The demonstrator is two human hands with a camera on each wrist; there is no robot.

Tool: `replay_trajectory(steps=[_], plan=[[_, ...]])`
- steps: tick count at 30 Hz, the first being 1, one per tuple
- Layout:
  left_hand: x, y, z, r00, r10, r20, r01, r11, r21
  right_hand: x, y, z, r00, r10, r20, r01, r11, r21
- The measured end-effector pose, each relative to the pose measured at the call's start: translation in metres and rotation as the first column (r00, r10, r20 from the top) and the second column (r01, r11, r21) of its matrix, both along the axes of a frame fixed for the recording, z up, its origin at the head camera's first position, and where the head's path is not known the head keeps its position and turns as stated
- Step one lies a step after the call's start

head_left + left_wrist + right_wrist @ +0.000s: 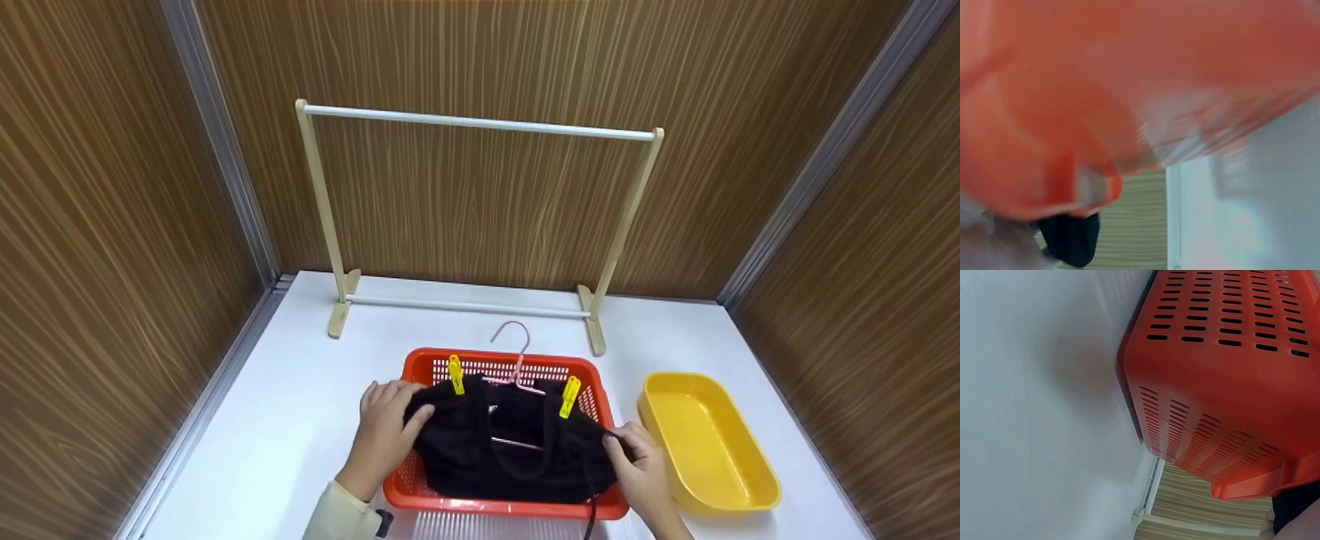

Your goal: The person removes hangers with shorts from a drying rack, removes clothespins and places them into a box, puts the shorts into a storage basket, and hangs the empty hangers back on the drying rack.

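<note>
With the left hand (388, 421), gripped the left end of the black garment (521, 478), over the red basket (487, 509) between the side edges of the desk (322, 390). Could have sprung the left yellow clip (456, 375) loose by stretching the cloth outward, or tilted the pink hanger (518, 367) by tugging unevenly. Likewise risked the right yellow clip (570, 397). Might have snagged the black cord (592, 514), dangling over the basket's near rim, if lifting. With the right hand (641, 469), pinched the garment's right end; by swinging wide, could have nudged the yellow tray (709, 450) toward the desk's right edge.
</note>
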State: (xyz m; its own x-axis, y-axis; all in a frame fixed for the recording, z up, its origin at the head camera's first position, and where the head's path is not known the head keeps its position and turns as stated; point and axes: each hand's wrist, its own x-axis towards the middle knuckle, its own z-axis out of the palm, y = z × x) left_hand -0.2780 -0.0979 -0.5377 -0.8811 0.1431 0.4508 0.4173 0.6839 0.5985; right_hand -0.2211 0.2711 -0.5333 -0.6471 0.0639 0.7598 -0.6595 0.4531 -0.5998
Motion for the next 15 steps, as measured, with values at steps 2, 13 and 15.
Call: replay_trajectory(steps=[2, 13, 15], plan=[[0.000, 0.004, -0.004, 1.000, 0.022, -0.009, -0.022, 1.000, 0.016, -0.001, -0.001, 0.000, 1.000, -0.026, -0.018, 0.026, 1.000, 0.018], [-0.002, 0.015, -0.022, 0.977, 0.145, -0.154, -0.137, 0.989, 0.063, -0.019, 0.014, -0.034, 0.969, -0.202, -0.140, 0.227, 0.953, 0.200], [-0.002, 0.015, -0.024, 0.974, 0.157, -0.166, -0.149, 0.987, 0.058, -0.020, 0.015, -0.033, 0.961, -0.218, -0.170, 0.257, 0.932, 0.256]])
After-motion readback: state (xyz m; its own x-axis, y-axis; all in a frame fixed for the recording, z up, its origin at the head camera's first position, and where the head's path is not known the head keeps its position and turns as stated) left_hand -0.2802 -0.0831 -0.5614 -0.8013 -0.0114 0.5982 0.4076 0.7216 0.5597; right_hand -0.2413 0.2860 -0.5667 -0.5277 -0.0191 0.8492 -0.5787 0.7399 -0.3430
